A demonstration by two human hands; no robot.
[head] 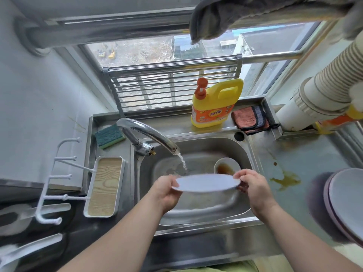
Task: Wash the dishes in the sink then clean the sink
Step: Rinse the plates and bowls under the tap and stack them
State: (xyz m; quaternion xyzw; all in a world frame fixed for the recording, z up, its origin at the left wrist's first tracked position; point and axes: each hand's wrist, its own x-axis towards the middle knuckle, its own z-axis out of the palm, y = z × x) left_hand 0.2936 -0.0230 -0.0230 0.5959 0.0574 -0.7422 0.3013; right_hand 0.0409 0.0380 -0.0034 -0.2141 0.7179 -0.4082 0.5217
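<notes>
Both hands are gripping a white plate [207,183] over the sink [249,152]: left hand [167,191] pinching its left rim, right hand [253,188] its right.

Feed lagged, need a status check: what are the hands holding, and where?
Both hands, left and right, hold one white plate by opposite rims.

A single head-worn wide-angle view looks steeply down and forward from close above the steel sink [196,218], which fills the centre. Both forearms enter from 6 o'clock, the hands meeting at mid-frame. The window [157,50] lies toward 12 o'clock, the surface [306,169] toward 3 o'clock, and straight edges bow near the borders.
</notes>
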